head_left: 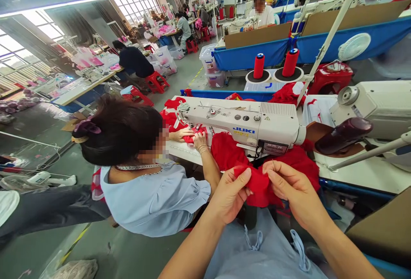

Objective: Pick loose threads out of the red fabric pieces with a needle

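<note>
A small piece of red fabric is stretched between my two hands, in front of my body. My left hand pinches its left side between thumb and fingers. At its upper right edge my right hand has thumb and fingertips pressed together on the cloth. Something thin seems to stand up at those fingertips, too small to name. Just beyond my hands, more red fabric is heaped on the sewing table beside a white sewing machine.
Close on my left sits a co-worker in a light blue top, hands on red cloth at that machine. Red thread cones stand behind it. A second machine and a dark bottle are to the right, near a slanting pole.
</note>
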`<state>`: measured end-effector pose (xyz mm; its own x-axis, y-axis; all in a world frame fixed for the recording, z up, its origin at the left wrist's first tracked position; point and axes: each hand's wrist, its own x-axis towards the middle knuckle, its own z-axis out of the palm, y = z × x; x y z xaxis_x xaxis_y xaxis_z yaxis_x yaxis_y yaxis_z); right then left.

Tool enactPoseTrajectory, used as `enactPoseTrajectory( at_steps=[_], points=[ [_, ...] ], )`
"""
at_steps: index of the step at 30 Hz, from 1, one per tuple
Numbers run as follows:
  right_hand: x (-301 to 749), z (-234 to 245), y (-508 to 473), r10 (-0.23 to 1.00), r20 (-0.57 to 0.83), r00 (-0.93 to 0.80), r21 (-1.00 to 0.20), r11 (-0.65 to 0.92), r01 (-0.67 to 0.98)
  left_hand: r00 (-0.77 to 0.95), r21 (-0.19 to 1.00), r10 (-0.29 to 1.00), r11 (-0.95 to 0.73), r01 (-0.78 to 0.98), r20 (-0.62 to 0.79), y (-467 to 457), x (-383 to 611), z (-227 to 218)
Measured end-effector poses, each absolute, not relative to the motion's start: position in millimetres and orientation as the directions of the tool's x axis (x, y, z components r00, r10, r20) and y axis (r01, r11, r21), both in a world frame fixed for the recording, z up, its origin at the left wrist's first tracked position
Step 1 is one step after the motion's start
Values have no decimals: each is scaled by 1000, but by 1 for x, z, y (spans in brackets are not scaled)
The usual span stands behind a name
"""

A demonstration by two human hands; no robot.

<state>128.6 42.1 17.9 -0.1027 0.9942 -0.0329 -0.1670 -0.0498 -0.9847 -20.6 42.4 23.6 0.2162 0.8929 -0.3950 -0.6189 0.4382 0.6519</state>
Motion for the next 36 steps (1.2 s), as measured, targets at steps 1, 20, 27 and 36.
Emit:
enactPoseTrajectory(
  at_steps=[1,20,27,36],
  points=[
    [129,18,41,999,28,-43,-995,24,-100,218,654,890,444,-613,-400,42,-21,24],
    [119,16,33,904,419,84,-870,373,322,50,624,858,411,-664,-511,42,-25,31],
    [119,17,33,715,699,-7,-596,588,546,95,621,885,393,-679,-456,40,-21,36],
    [119,18,32,868,494,54,-801,430,416,90,623,887,386,-681,-453,40,-17,36]
  ],
)
